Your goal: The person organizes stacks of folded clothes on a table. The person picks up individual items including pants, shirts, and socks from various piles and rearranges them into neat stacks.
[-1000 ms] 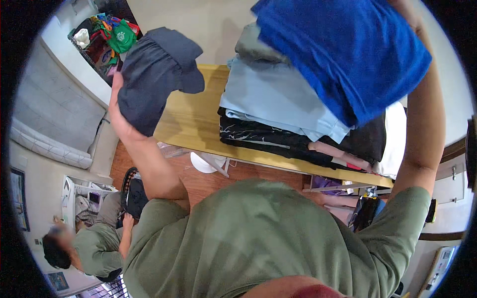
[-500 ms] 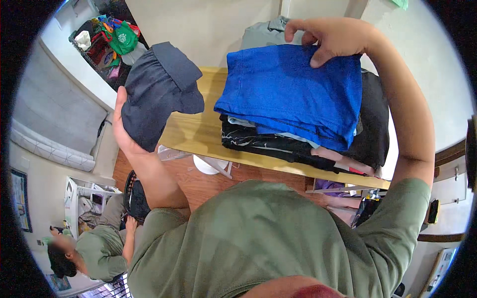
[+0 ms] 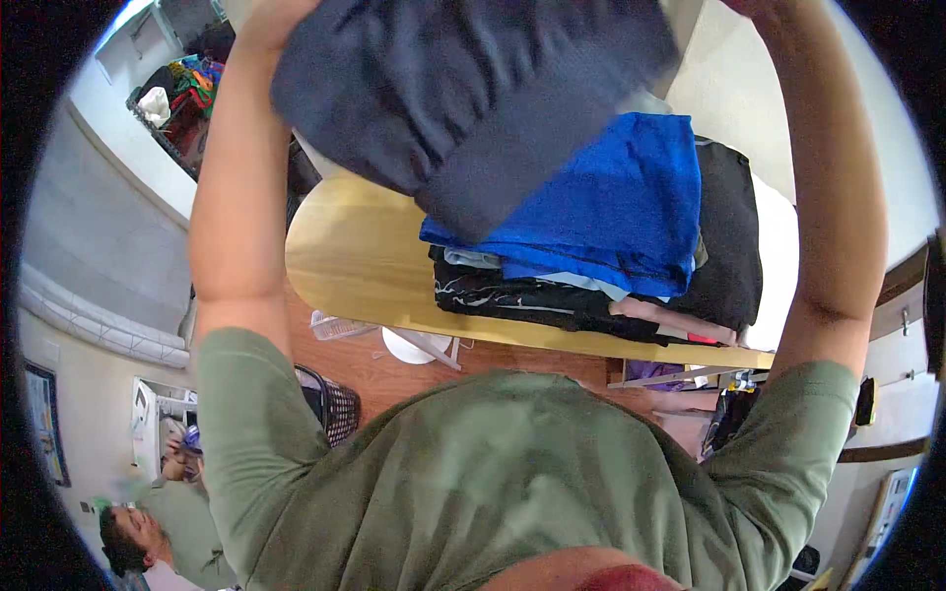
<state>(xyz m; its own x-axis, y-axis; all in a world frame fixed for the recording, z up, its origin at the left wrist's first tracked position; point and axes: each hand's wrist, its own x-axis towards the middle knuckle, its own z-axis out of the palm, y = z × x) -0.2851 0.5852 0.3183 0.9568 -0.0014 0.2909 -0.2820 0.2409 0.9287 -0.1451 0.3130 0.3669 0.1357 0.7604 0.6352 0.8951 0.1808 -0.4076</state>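
Note:
A dark navy garment (image 3: 463, 89) with a gathered waistband is raised before me, slightly blurred. My left hand (image 3: 281, 12) holds it at its left edge; the fingers are hidden behind the cloth and past the upper rim. At the top right, only a small part of my right hand (image 3: 757, 6) shows, its fingers cut off by the rim. Below the navy garment, a folded blue garment (image 3: 631, 202) tops a stack of folded clothes, partly covered from view. Dark patterned clothes (image 3: 512, 294) lie under it, with a black garment (image 3: 729, 231) on the right.
The stack sits on a wood-patterned board (image 3: 345, 241) with a rounded left end. A dark laundry basket (image 3: 341, 406) stands on the floor, near a white round object (image 3: 409, 345). At the lower left is another person (image 3: 182, 527). A crate of colourful things (image 3: 177, 108) is at the upper left.
My left arm has swung up and inward, bringing the navy garment over the stack, where it hides part of the blue one. My right hand has left the blue garment and risen toward the rim.

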